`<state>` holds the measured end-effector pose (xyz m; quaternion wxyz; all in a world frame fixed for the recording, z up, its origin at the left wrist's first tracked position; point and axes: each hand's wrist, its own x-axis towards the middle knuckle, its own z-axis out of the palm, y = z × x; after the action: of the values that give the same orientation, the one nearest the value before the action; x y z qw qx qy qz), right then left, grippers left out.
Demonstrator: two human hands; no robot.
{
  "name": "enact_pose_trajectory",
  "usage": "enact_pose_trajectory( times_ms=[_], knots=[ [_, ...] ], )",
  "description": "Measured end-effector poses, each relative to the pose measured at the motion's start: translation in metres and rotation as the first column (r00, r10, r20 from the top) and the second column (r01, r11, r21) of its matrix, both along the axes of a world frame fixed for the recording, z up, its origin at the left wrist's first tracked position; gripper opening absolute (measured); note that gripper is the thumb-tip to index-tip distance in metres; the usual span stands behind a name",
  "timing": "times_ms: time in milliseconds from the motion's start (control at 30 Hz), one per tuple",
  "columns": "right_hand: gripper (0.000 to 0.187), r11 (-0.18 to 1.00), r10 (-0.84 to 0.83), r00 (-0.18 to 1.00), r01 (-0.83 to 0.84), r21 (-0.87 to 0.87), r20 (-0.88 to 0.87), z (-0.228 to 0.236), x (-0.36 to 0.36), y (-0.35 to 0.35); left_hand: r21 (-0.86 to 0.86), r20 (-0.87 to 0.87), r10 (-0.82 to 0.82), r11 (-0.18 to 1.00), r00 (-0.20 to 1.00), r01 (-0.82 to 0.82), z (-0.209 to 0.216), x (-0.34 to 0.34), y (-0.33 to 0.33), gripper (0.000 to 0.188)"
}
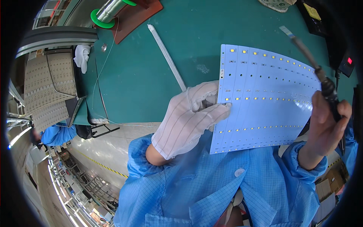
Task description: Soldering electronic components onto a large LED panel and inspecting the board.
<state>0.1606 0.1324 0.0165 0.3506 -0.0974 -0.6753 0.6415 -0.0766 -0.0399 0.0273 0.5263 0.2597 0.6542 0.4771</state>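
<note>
In the head view, the light panel [264,113] is off the tabletop [132,75], held up in front of the person's body. The gloved left hand [185,117] pinches its left edge; the bare right hand [327,125], at its right side, is closed around the soldering iron [331,92], whose tip points up past the panel's far right corner.

The work looks under way: rows of small yellow lamps already sit across the panel, and the iron is in hand, but its tip is not on the lamp face. Which joints are finished and which remain cannot be told.

Glare washes out part of the panel's right side, its back is turned away, and some left fingers are hidden behind it. Whether the iron's shaft touches the panel's corner is unclear. Left of the panel, beyond it, the wire spool [109,11] is cut off by the upper edge; its thin wire [99,77] runs toward the left hand, where its end is lost.
</note>
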Motion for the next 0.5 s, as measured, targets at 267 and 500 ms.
enact_pose_trajectory(
  times_ms=[267, 500],
  knots=[
    [0.029, 0.814, -0.522, 0.849, 0.468, 0.343, 0.082, -0.018, 0.063, 0.026, 0.082, -0.450, -0.154, 0.974, 0.880, 0.212, -0.001, 0.002, -0.009, 0.026],
    [0.032, 0.657, -0.734, 0.674, 0.671, 0.344, 0.088, -0.020, 0.044, 0.007, 0.284, -0.806, -0.040, 0.849, 0.591, 0.445, -0.009, -0.004, -0.018, 0.023]
  ],
)
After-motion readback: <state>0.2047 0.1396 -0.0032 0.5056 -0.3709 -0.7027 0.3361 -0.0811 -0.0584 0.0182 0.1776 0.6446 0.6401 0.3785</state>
